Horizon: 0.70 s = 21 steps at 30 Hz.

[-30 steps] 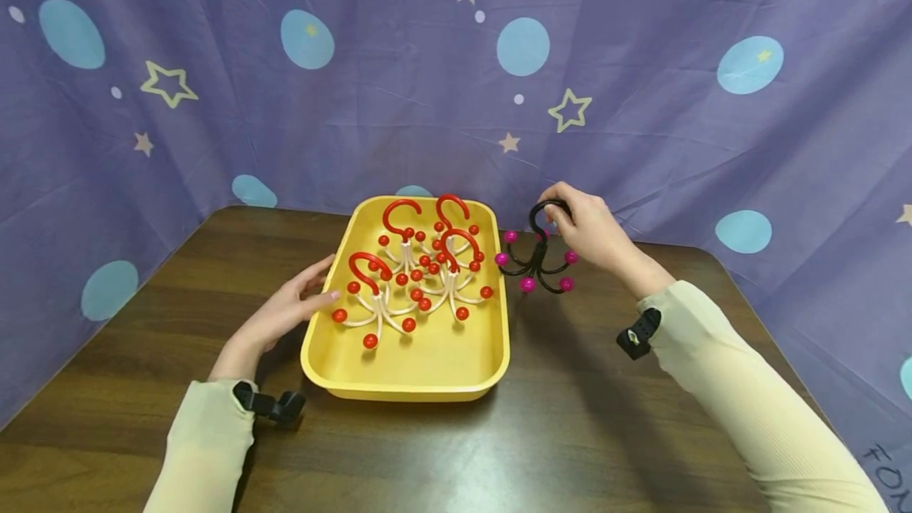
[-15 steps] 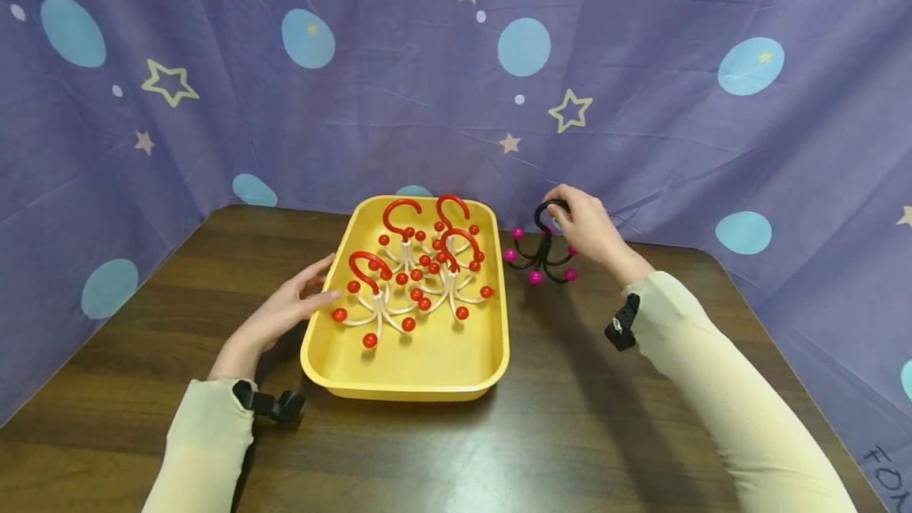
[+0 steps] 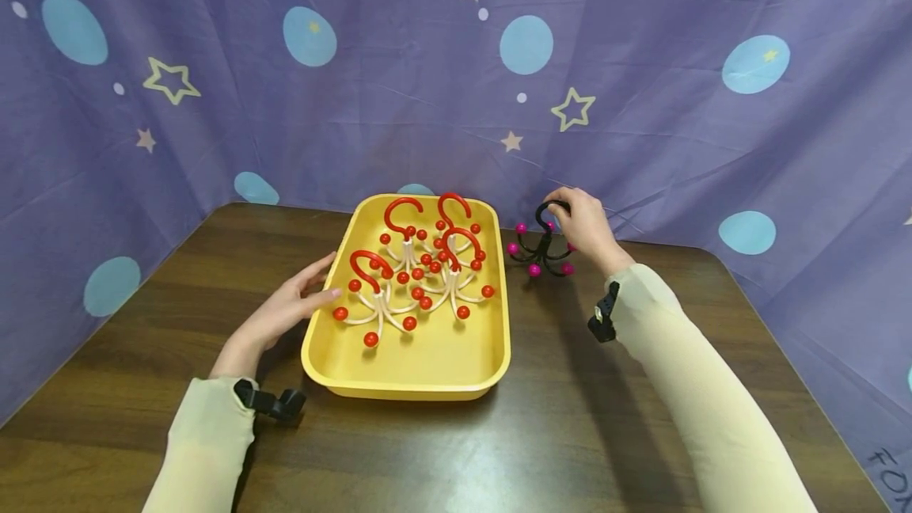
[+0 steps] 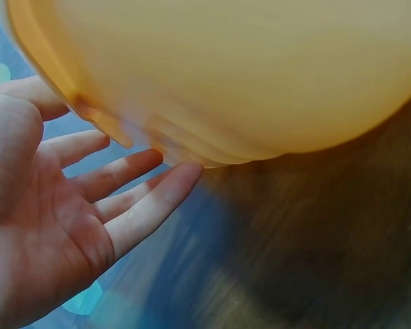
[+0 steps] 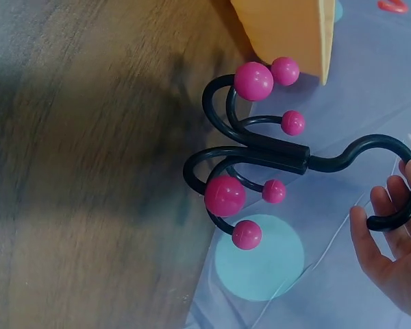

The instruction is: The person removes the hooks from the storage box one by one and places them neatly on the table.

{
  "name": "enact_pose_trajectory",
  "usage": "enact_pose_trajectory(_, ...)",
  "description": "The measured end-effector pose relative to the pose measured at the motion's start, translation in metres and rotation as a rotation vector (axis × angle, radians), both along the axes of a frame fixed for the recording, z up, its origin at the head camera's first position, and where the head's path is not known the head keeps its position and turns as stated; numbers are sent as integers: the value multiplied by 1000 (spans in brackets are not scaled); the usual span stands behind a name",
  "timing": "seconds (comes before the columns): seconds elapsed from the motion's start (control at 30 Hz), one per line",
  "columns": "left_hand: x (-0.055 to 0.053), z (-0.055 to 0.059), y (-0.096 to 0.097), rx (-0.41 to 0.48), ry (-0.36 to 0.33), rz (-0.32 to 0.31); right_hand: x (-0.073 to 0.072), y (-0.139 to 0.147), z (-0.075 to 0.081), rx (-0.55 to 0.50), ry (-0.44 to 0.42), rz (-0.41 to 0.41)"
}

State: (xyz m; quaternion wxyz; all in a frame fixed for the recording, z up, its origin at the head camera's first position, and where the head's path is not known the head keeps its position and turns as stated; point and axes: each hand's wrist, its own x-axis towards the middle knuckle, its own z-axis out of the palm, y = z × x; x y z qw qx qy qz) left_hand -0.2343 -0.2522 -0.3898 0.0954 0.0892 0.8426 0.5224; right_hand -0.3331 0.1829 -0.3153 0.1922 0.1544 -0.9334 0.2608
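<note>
In the head view my right hand point(image 3: 580, 222) grips the curved top of a black hook hanger point(image 3: 545, 248) with magenta balls on its arm tips. The right wrist view shows the hanger point(image 5: 281, 154) upright, fingers around its hook. It is beside the right side of a yellow tray point(image 3: 406, 374); whether it touches the table cannot be told. My left hand point(image 3: 288, 307) holds the tray's left rim, thumb over the edge and fingers against the outer wall point(image 4: 260, 89). Inside the tray stand several cream hook hangers point(image 3: 380, 307) with red hooks and red balls.
The tray stands on a dark wooden table point(image 3: 570, 434). Behind it hangs a purple curtain point(image 3: 399, 85) with stars and blue dots, close to the table's back edge. A black strap device point(image 3: 271, 402) sits on each wrist.
My right hand has lowered the black hook hanger slightly and set it a little farther back, and its arm has swung left. The left hand and the tray have stayed still.
</note>
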Motion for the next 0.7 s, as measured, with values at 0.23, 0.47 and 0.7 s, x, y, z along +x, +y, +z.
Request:
enact_pose_trajectory(0.23, 1, 0, -1, 12, 4, -4, -8, -1, -6, -12, -38, -28)
enact_pose_trajectory(0.47, 2, 1, 0, 24, 2, -11, -11, -3, -8, -26, -21, -50)
enact_pose_trajectory(0.7, 2, 2, 0, 22, -2, -8, -12, -4, -7, -22, -49, -74)
